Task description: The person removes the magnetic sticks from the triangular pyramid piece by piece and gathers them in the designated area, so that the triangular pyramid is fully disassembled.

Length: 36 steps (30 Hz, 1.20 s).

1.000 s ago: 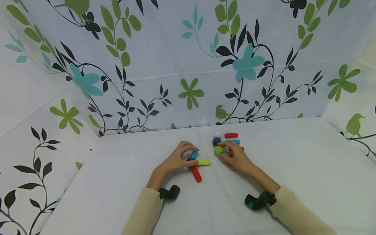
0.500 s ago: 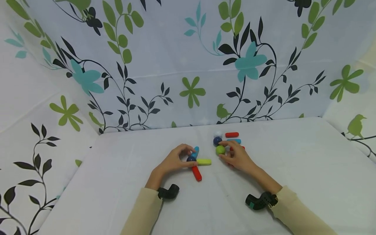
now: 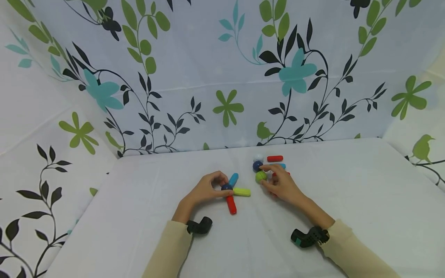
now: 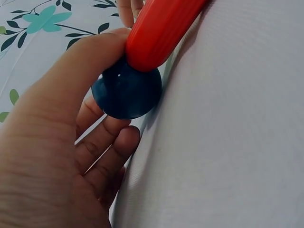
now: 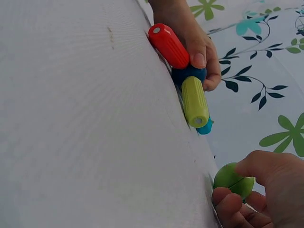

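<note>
Here, left hand point(image 3: 207, 188): its grip pinches a dark blue ball point(image 4: 126, 92), probably to steady it as the hub where the sticks meet.
Hub sticks: a red stick point(image 4: 161, 33), a yellow-green stick point(image 5: 194, 97) and a blue stick point(image 3: 233, 179) fan out from that ball in different directions; pale discs on the facing red and yellow-green ends suggest magnets, which would explain the joins.
Right hand point(image 3: 282, 185): its grip clasps a green ball point(image 5: 230, 179), seemingly for control of a thing that could roll.
Green ball's place: right of the hub, well apart from it, just beside a second dark blue ball point(image 3: 257, 166).
Loose pieces: a white ball point(image 3: 258, 157) lies beyond that second ball; alongside are a spare red stick point(image 3: 275, 158), a spare blue stick point(image 3: 280, 166) and another red piece point(image 3: 287, 173), mostly hidden by the right hand, perhaps grouped for easy reach.
Worktop point(image 3: 347, 193): white, its flat surface supporting the pieces.
</note>
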{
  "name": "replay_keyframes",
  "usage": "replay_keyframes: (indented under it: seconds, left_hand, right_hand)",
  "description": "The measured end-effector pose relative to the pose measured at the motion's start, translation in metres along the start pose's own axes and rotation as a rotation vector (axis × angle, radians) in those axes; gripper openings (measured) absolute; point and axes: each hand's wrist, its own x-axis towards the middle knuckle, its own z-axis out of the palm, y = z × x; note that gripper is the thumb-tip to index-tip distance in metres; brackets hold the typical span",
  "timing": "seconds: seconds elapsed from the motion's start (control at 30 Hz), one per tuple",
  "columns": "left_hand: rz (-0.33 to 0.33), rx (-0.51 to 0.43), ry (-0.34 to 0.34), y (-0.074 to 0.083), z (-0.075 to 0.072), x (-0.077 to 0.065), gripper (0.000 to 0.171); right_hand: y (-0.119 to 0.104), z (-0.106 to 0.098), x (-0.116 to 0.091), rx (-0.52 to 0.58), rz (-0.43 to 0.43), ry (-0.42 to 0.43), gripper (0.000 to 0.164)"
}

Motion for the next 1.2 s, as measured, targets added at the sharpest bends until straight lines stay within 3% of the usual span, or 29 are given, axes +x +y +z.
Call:
replay_keyframes:
  seconds: [0.3,0.57,0.77,0.97,1.2]
  left_hand:
    - [0.016,-0.019,-0.023,-0.001,-0.001,0.0,0.027]
    - [0.028,-0.041,-0.031,-0.002,-0.002,-0.002,0.027]
    - [0.014,-0.068,-0.05,-0.001,-0.001,-0.003,0.03]
    - [0.027,-0.076,-0.079,-0.001,-0.002,-0.003,0.03]
    - [0.007,-0.087,-0.126,0.014,-0.004,-0.005,0.033]
  right_hand:
    - [-0.007,-0.001,0.0,0.002,-0.094,0.086,0.034]
    - [-0.008,0.001,0.001,0.035,-0.208,0.082,0.027]
    - [-0.008,0.006,0.0,0.071,-0.288,0.032,0.026]
    - [-0.013,0.011,-0.001,0.095,-0.3,-0.063,0.024]
    - [-0.015,0.016,-0.003,0.104,-0.28,-0.188,0.025]
